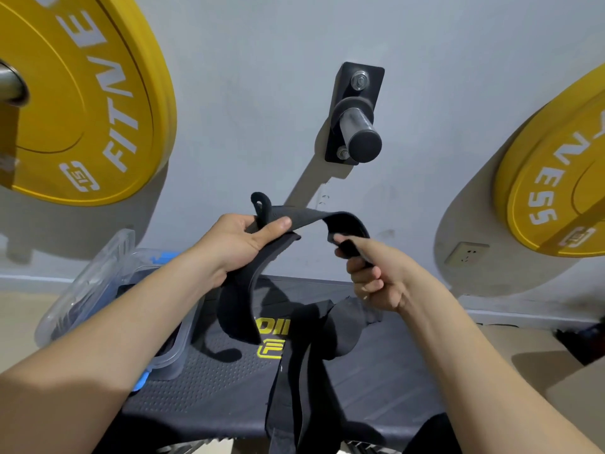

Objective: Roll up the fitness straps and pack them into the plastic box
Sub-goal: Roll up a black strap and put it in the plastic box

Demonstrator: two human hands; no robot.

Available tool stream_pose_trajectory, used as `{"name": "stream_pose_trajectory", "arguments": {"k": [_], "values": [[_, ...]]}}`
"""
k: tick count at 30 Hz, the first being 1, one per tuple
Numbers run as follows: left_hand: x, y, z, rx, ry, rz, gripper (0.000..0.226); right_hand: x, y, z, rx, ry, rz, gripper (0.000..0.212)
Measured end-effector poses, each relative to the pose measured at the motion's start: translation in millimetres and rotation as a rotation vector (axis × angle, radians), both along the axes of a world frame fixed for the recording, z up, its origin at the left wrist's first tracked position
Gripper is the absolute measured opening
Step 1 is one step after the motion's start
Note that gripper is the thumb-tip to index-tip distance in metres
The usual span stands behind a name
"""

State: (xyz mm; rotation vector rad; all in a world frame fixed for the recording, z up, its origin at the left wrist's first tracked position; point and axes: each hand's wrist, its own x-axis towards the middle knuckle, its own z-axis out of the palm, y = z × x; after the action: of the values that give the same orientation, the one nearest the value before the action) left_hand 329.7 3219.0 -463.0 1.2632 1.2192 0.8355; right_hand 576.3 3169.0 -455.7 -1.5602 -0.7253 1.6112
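On a grey wall [245, 60], a left plate [75, 93] and a right plate [556, 178], both yellow, are hung, with a steel peg [360, 126] bolted between. A socket [466, 252] is set low right; tan floor [18, 319] is seen below.

Held up in front, the left hand [240, 247] pinches the strap [311, 219] under its thumb; the right hand [376, 276] curls its fingers [361, 280] around the other end.

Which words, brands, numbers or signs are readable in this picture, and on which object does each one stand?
"FITNE": white, on the left yellow weight plate; the rest runs out of frame.
"NESS": white, on the right yellow weight plate; the letters before it are unclear.
Small white logo on each plate: too blurred to read.
Yellow print on the black bench: partly hidden by the straps, not readable.
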Motion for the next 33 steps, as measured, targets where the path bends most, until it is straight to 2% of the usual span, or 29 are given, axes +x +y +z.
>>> {"name": "stream_pose_trajectory", "arguments": {"k": [2,4,7,10,12,16,18,20,22,25,28,31,33], "values": [[-2,2,-3,0.012,-0.007,-0.016,0.033,-6,-2,8,0.087,0.228,-0.051,0.027],[-4,2,-6,0.01,0.003,-0.044,0.026,-11,-2,15,0.217,0.365,-0.101,0.02],[-4,4,-10,-0.022,0.062,-0.081,0.02,-17,3,19,0.358,0.512,-0.235,0.017],[-2,7,-12,-0.031,0.107,-0.023,0.016,-20,10,16,0.36,0.558,-0.305,0.017],[-1,8,-11,-0.024,0.115,-0.035,0.017,-23,13,11,0.323,0.513,-0.335,0.003],[0,8,-9,-0.006,0.102,-0.132,0.017,-32,15,4,0.338,0.351,-0.205,0.006],[2,7,-8,-0.006,0.087,-0.201,0.018,-37,15,2,0.403,0.131,-0.073,0.002],[3,6,-5,0.0,0.087,-0.277,0.019,-40,15,0,0.471,-0.099,0.004,0.011],[3,6,-2,-0.004,0.074,-0.32,0.028,-42,16,-2,0.518,-0.223,0.026,0.017],[1,7,-1,-0.028,0.027,-0.288,0.044,-44,17,-3,0.572,-0.318,0.045,0.018],[-2,7,-7,-0.006,-0.012,-0.259,0.039,-46,19,-5,0.611,-0.356,0.05,0.02],[-3,8,-8,-0.003,-0.032,-0.229,0.052,-49,21,-6,0.636,-0.396,0.046,0.022],[0,9,-4,0.021,-0.036,-0.212,0.049,-50,21,-6,0.639,-0.431,0.052,0.022]]}}
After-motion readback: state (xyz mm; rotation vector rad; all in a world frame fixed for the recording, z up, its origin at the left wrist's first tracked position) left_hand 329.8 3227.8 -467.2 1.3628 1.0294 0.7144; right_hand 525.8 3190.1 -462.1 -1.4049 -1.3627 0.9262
